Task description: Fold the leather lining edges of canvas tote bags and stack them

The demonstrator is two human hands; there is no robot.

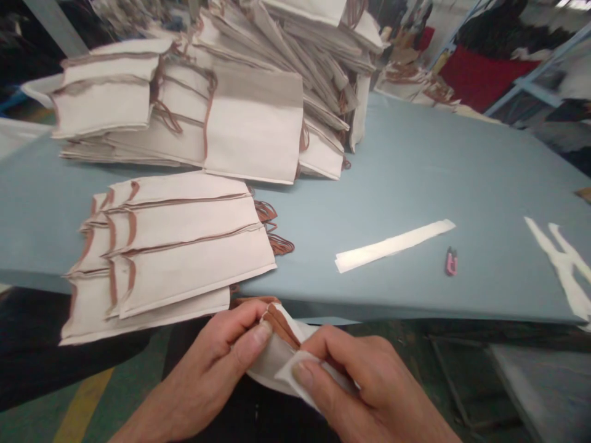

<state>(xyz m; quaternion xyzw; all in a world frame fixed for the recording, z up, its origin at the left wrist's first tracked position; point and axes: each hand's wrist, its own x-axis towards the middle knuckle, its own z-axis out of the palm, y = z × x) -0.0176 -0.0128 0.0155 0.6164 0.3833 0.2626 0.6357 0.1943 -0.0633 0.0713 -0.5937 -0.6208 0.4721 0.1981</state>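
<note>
Low in the head view, in front of the table edge, my left hand (pixel 217 360) and my right hand (pixel 364 384) both pinch a folded cream cloth bag with brown handles (pixel 279 344). The left thumb presses beside the brown straps. The right thumb and fingers grip a white corner of the cloth. Part of the bag is hidden under my right hand.
A fanned stack of cream bags with brown trim (pixel 175 252) overhangs the blue-grey table (pixel 415 172) on the left. Larger heaps of bags (pixel 249 92) fill the back. A white strip (pixel 392 246) and small pink snips (pixel 451 261) lie to the right.
</note>
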